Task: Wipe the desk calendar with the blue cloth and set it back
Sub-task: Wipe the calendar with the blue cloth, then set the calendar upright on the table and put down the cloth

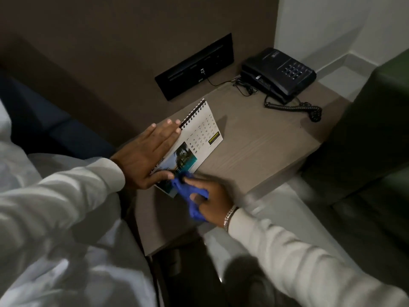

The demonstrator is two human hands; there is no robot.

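Note:
A spiral-bound desk calendar (200, 135) with a white date grid and a palm-tree photo stands on the wooden bedside table (261, 147), near its left edge. My left hand (147, 154) lies flat against the calendar's back and left side, thumb on its lower front corner, steadying it. My right hand (212, 197) grips a crumpled blue cloth (188, 191) and presses it against the calendar's lower corner. A silver bracelet sits on my right wrist. Both arms wear light grey sleeves.
A black telephone (278, 73) with a coiled cord sits at the table's far right corner. A black socket panel (194, 67) is set in the brown wall behind. A dark green seat (365, 151) stands to the right, white bedding (66, 240) to the left.

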